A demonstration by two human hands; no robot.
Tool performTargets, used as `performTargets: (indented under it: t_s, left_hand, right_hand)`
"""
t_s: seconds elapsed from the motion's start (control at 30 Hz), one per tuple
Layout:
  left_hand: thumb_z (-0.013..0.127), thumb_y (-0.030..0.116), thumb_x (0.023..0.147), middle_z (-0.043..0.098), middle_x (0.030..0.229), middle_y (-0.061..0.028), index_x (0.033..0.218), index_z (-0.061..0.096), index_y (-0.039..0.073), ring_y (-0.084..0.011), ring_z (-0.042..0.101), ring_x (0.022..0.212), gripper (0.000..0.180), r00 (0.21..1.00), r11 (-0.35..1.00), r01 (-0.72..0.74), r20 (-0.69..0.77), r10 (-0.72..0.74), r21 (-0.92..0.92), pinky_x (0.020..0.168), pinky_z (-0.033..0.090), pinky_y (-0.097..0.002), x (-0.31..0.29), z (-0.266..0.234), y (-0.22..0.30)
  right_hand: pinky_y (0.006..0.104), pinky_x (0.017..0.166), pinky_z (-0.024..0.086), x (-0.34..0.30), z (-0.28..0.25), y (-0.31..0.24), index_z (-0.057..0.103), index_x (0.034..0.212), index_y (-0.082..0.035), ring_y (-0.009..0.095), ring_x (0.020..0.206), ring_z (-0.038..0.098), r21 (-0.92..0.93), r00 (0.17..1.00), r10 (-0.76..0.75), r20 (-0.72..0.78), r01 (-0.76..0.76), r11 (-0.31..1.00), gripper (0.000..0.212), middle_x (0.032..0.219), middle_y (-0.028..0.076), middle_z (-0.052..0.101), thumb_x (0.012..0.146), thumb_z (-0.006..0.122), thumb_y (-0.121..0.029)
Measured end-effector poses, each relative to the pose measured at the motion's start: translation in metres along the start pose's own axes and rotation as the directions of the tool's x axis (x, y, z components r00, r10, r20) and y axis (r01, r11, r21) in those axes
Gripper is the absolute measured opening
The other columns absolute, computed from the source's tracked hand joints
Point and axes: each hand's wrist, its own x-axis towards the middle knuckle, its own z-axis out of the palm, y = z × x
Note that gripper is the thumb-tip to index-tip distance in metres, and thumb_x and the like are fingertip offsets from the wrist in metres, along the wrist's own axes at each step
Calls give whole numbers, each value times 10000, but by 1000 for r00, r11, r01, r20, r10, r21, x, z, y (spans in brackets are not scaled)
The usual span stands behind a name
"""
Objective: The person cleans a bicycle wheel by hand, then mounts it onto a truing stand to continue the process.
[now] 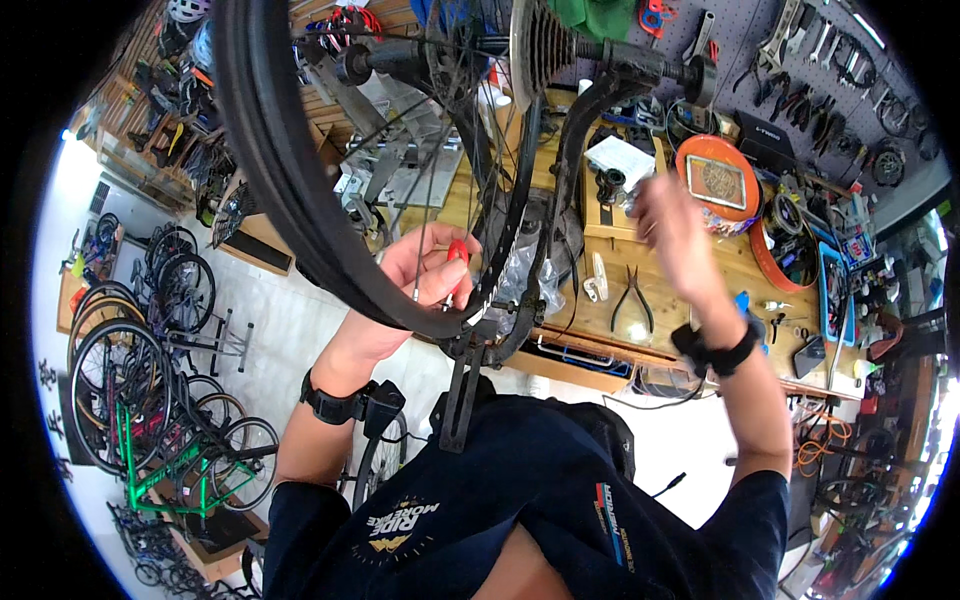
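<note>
In front of me a bicycle wheel (pixel 290 170) with a black rim stands upright in a black truing stand (pixel 572 145). A cassette of sprockets (pixel 545 55) sits at its hub. My left hand (pixel 412 272) reaches in at the lower part of the rim, among the spokes. Thumb and fingers there pinch a small red spoke wrench (pixel 457 252). My right hand (pixel 672 235) is off the wheel, raised over the workbench near a small wooden box (pixel 612 218). Motion blurs its fingers, so I cannot make out their pose.
Pliers (pixel 632 300) and clear plastic bags (pixel 515 270) lie on the wooden workbench (pixel 590 330). An orange round tray (pixel 735 205) and a blue tray (pixel 835 290) stand to the right. Tools hang on the pegboard (pixel 740 60). Several bikes, including a green one (pixel 130 450), stand at left.
</note>
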Motion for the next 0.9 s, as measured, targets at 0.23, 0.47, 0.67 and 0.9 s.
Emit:
performTargets:
  t_s: [0.23,0.47,0.67,0.9]
  left_hand:
    - [589,293,968,642,925,-17,1205,591,25,-71,574,813,358,997,990,60,-49,-54,129,714,443,-202,1,-2,1]
    - [560,342,982,658,843,0,1178,599,63,-26,512,673,343,988,986,131,-97,-121,103,562,352,-191,4,-4,-8]
    - [566,338,980,643,867,-19,1172,582,39,-43,530,686,355,994,966,106,-28,-102,237,596,411,-208,2,-18,2]
    - [586,318,974,630,1062,-88,1242,557,13,-195,599,991,407,801,516,-249,-125,585,819,921,474,-361,66,-140,44]
  right_hand:
    - [314,580,477,101,-76,-42,492,1105,81,160,678,594,-151,887,-127,-444,66,986,613,871,119,568,973,459,-517]
    - [290,606,436,108,-76,-37,558,1086,-59,147,673,578,213,974,89,-209,-43,976,588,890,51,625,964,397,-610]
    - [278,612,426,107,-82,-36,605,1006,-91,119,649,556,207,986,137,-99,-114,972,587,839,34,639,948,400,-638]
    - [262,597,421,96,-86,-50,600,992,-104,110,631,540,190,983,166,-74,-150,970,571,835,25,615,930,434,-647]
